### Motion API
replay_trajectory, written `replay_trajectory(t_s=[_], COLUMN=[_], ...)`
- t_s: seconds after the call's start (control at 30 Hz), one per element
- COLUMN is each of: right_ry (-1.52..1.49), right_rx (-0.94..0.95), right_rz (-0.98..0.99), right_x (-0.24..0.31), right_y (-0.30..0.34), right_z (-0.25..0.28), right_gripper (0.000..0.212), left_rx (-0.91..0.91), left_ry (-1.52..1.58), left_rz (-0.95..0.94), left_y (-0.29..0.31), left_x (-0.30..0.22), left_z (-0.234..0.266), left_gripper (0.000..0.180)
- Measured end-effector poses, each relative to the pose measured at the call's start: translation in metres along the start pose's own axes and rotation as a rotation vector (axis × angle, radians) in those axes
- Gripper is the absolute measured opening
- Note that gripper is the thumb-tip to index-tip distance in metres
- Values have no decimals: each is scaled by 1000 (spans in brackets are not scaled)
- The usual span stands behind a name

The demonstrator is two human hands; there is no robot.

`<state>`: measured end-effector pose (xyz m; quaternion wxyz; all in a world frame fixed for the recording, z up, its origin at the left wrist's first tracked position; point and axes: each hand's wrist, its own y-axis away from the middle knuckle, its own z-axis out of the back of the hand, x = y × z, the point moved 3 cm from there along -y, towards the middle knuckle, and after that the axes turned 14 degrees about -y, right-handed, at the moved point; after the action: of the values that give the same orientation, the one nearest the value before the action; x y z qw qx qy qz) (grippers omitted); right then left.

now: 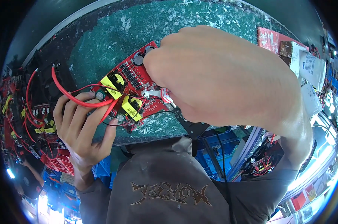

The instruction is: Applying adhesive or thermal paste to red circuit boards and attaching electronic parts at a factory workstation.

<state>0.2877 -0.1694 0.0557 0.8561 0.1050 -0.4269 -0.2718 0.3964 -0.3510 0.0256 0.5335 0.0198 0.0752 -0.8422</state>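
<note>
A red circuit board (153, 109) lies tilted on the green worktop, with two yellow-wrapped transformers (131, 108), grey capacitors and rows of black parts on it. My left hand (83, 121) grips the board's left end, fingers spread along its edge. A thick red cable (77, 100) arches over those fingers. Above the board, my right hand (221, 76) is closed round a red-and-white glue tube (166, 95). Its white nozzle reaches the board beside the transformers. Most of the tube is hidden by the hand, which also covers the board's right part.
White dried smears mark the green worktop (113, 30). More boards with red cables (34, 115) are piled at the left, near a black fan (55, 86). White packets (311, 69) and a red board (271, 39) lie at the far right. Blue bins (217, 149) stand below the table edge.
</note>
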Motion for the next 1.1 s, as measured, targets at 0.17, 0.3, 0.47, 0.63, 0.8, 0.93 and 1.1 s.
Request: replay_trajectory(t_s=[0.17,0.3,0.47,0.63,0.8,0.93,1.1], right_ry=[13,-67,-8,-49,-75,-70,-158], right_rx=[110,2,7,11,-6,2,-55], right_rz=[-135,-21,-38,6,-20,2,123], right_x=[-4,-6,-5,-7,-8,-8,-21], right_y=[-1,0,2,3,3,4,9], right_z=[0,0,0,1,0,1,-6], right_gripper=[12,11,11,9,9,9,8], left_rx=[8,13,5,-5,-11,-16,-22], left_ry=[-5,3,10,5,2,-11,0], left_rz=[7,6,5,11,13,11,13], left_y=[0,0,0,0,1,1,1], left_x=[1,1,1,1,1,1,1], left_z=[1,1,0,1,0,-1,0], left_gripper=[29,30,31,32,32,32,31])
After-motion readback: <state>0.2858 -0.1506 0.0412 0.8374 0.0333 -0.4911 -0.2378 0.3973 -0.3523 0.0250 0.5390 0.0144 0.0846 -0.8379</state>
